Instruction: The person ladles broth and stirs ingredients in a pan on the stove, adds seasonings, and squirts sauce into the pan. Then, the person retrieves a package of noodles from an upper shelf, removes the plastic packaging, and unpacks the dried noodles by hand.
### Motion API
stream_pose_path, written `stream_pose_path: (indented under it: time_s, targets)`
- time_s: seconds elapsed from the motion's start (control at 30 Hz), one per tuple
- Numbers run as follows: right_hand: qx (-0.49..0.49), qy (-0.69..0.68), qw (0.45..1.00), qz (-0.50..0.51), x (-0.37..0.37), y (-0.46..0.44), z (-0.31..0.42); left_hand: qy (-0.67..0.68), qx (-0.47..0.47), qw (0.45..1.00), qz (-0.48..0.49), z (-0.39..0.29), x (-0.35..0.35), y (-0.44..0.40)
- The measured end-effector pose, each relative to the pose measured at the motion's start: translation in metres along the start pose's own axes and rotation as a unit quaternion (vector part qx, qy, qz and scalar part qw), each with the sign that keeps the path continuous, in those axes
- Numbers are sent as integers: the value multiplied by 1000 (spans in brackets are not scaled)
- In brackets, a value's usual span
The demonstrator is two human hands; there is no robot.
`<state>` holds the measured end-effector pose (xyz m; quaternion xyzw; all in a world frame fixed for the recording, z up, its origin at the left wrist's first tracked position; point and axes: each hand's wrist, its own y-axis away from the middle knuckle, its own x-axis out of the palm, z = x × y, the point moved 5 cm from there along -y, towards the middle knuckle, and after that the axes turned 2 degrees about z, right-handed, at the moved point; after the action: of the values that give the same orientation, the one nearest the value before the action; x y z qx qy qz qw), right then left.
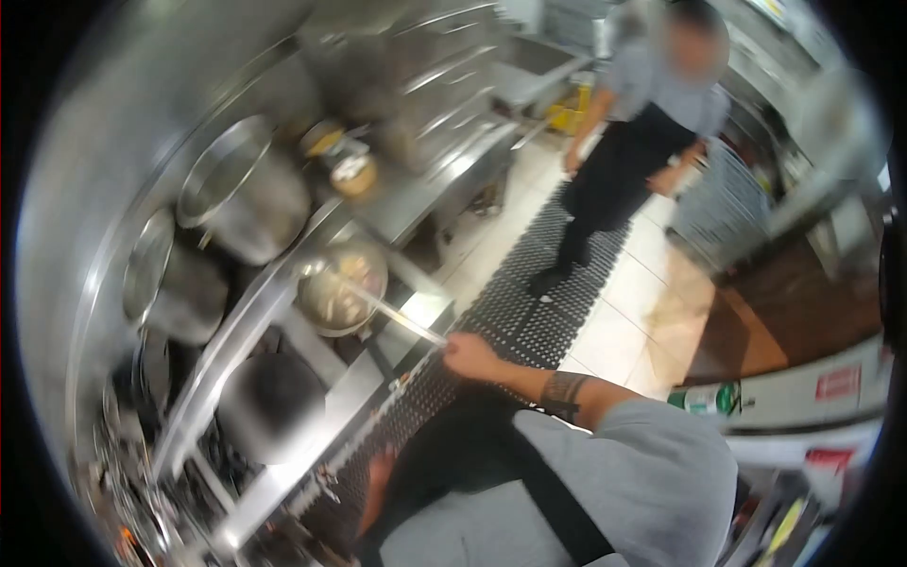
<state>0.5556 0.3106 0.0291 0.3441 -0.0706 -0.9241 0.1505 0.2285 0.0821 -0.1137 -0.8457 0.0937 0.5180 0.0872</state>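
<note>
My right hand (470,357) is closed around the end of a long-handled ladle (402,319). The ladle's head reaches into a round metal pan (331,328) on the cooking range. Pale pieces of food (352,291) lie in that pan. My left hand (382,467) hangs low beside the black apron, close to the range's front edge. Its fingers are small and blurred, and I cannot make out whether they hold anything. Nearer to me on the range is a dark round pan (271,406), smeared in the picture.
Two large steel pots (260,208) (189,293) stand behind the range. Containers (352,175) sit on the steel counter (406,203). A co-worker (652,123) stands on the black rubber mat (539,317), near a grey crate (723,208). A green-labelled container (709,399) is at right.
</note>
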Motion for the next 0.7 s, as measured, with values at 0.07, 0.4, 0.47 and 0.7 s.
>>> stream_pose_path:
  time_s: [0.07, 0.4, 0.47, 0.7]
  targets:
    - [-7, -29, 1000, 5, 3, 8, 10, 65, -106, 986, 112, 18, 13, 33]
    - [45, -99, 993, -48, 44, 67, 34, 210, -349, 883, 231, 63, 11, 89]
    - [63, -122, 990, -40, 54, 77, 36, 204, -335, 888, 240, 74, 12, 101]
    - [75, -70, 990, -99, 71, 110, 38, -34, 24, 977, 209, 99, 0, 148]
